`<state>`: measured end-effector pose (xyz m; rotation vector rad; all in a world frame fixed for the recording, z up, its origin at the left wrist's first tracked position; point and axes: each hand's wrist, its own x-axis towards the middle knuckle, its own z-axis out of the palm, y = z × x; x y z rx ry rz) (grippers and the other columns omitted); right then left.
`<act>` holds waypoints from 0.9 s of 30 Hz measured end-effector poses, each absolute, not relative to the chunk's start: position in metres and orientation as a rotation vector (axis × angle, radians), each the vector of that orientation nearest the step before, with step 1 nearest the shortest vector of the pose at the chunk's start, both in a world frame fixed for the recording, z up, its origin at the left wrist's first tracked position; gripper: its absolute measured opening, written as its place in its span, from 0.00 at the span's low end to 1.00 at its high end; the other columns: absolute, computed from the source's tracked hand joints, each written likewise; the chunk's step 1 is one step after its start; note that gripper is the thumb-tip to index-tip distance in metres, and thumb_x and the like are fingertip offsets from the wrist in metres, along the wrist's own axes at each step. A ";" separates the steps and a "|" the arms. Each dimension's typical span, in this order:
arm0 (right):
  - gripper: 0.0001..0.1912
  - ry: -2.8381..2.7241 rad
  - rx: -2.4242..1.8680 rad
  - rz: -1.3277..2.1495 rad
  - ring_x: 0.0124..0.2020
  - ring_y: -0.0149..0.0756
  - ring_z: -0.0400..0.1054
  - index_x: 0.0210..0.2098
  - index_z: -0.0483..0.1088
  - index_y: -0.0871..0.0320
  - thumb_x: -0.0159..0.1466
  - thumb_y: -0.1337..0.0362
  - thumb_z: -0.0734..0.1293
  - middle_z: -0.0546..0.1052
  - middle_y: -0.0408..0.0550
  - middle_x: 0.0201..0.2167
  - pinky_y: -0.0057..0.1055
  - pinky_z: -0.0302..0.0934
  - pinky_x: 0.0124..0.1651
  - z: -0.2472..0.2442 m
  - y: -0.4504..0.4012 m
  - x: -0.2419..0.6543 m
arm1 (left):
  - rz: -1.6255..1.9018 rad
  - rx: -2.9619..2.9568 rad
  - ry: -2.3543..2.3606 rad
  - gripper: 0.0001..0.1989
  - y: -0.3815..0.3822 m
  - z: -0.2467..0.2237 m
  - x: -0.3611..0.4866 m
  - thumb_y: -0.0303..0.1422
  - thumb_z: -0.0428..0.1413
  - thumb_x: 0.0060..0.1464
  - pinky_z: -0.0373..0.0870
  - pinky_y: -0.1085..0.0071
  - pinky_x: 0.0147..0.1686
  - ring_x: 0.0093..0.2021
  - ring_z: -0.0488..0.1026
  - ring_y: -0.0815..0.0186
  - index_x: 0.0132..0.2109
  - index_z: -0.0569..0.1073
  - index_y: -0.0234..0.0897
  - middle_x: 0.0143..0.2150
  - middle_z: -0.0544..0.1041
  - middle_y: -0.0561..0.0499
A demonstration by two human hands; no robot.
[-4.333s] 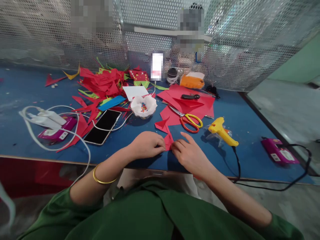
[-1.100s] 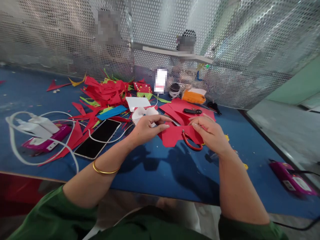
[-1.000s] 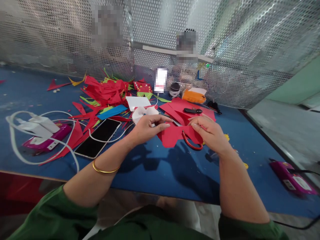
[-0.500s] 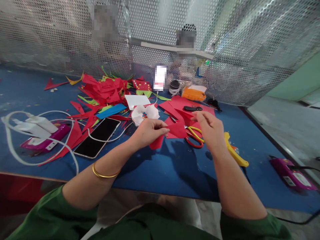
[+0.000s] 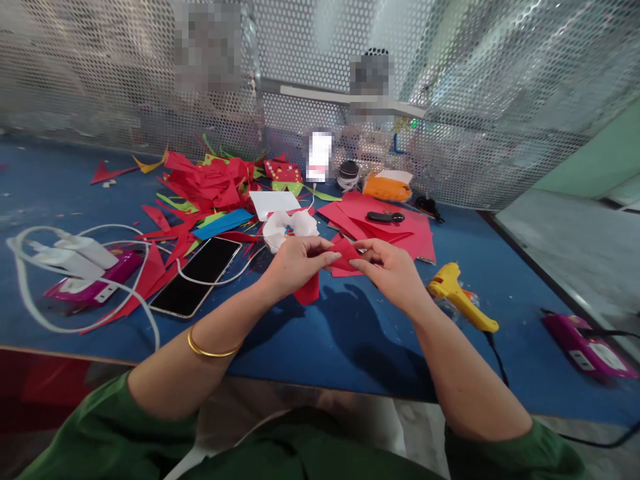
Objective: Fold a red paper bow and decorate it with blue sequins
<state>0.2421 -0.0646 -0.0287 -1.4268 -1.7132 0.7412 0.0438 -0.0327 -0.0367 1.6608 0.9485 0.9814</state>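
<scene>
Both hands hold a piece of red paper [image 5: 345, 256] above the blue table. My left hand [image 5: 300, 264] pinches its left side, and part of the red paper hangs below those fingers. At the right side, my right hand [image 5: 393, 270] pinches the paper between thumb and fingers. Just behind the left hand is a white paper-lined bowl [image 5: 280, 230] with small colourful bits in it. Red paper sheets [image 5: 420, 233] lie behind the right hand, a black-handled tool [image 5: 385, 217] on top of them. The scissors are mostly hidden by my right hand.
A yellow glue gun [image 5: 463, 297] lies right of my right hand. To the left are a black phone [image 5: 197, 277], white cables and a purple power strip [image 5: 93, 280]. Red scraps [image 5: 215, 180] pile up behind. A perforated metal screen [image 5: 320, 60] stands at the back, people beyond it.
My right hand has moved left and down onto the red paper and now grips it. It covers the scissors that showed before. My left hand has barely moved.
</scene>
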 end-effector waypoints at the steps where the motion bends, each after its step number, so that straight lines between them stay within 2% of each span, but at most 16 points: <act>1: 0.18 -1.725 -1.419 0.754 0.30 0.36 0.71 0.45 0.73 0.57 0.58 0.55 0.70 0.78 0.42 0.26 0.37 0.64 0.39 -0.029 -0.065 0.241 | 0.991 1.654 0.924 0.10 -0.034 -0.036 0.045 0.39 0.61 0.52 0.68 0.70 0.30 0.27 0.73 0.68 0.33 0.79 0.36 0.27 0.78 0.50; 6: 0.25 -1.594 -1.415 0.999 0.31 0.35 0.70 0.49 0.73 0.56 0.59 0.47 0.69 0.79 0.45 0.32 0.34 0.63 0.35 -0.031 -0.064 0.243 | 0.955 1.704 0.906 0.09 -0.042 -0.034 0.048 0.37 0.59 0.54 0.69 0.71 0.29 0.27 0.74 0.67 0.34 0.79 0.36 0.26 0.79 0.50; 12: 0.24 -1.486 -1.380 1.042 0.34 0.35 0.72 0.47 0.74 0.57 0.58 0.47 0.70 0.80 0.46 0.35 0.34 0.66 0.38 -0.039 -0.059 0.244 | 0.928 1.712 0.867 0.08 -0.047 -0.033 0.050 0.35 0.58 0.53 0.71 0.73 0.27 0.25 0.76 0.68 0.32 0.79 0.37 0.25 0.78 0.52; 16: 0.23 -1.549 -1.408 0.803 0.34 0.37 0.75 0.44 0.74 0.57 0.64 0.45 0.64 0.81 0.48 0.31 0.36 0.69 0.41 -0.046 -0.052 0.250 | 0.922 1.547 0.836 0.05 -0.046 -0.019 0.042 0.34 0.62 0.50 0.74 0.72 0.27 0.24 0.76 0.67 0.31 0.79 0.37 0.25 0.79 0.52; 19: 0.19 -1.704 -1.481 0.519 0.33 0.39 0.76 0.44 0.73 0.57 0.65 0.50 0.64 0.81 0.49 0.31 0.37 0.69 0.39 -0.054 -0.046 0.253 | 1.026 1.413 0.880 0.06 -0.043 -0.001 0.025 0.34 0.64 0.48 0.74 0.72 0.25 0.23 0.77 0.67 0.34 0.80 0.37 0.28 0.80 0.52; 22: 0.15 -1.788 -1.492 0.372 0.37 0.43 0.76 0.45 0.74 0.56 0.63 0.56 0.66 0.82 0.51 0.35 0.41 0.68 0.41 -0.062 -0.046 0.249 | 1.320 1.270 0.922 0.08 -0.036 0.018 0.003 0.36 0.66 0.47 0.73 0.73 0.24 0.24 0.75 0.67 0.34 0.80 0.37 0.28 0.80 0.51; 27: 0.12 -1.981 -1.364 0.200 0.46 0.48 0.73 0.45 0.76 0.53 0.65 0.60 0.65 0.81 0.53 0.42 0.48 0.63 0.52 -0.057 -0.058 0.221 | 1.643 1.178 1.048 0.03 -0.023 0.031 -0.030 0.34 0.66 0.48 0.74 0.72 0.25 0.25 0.74 0.68 0.32 0.80 0.42 0.31 0.81 0.52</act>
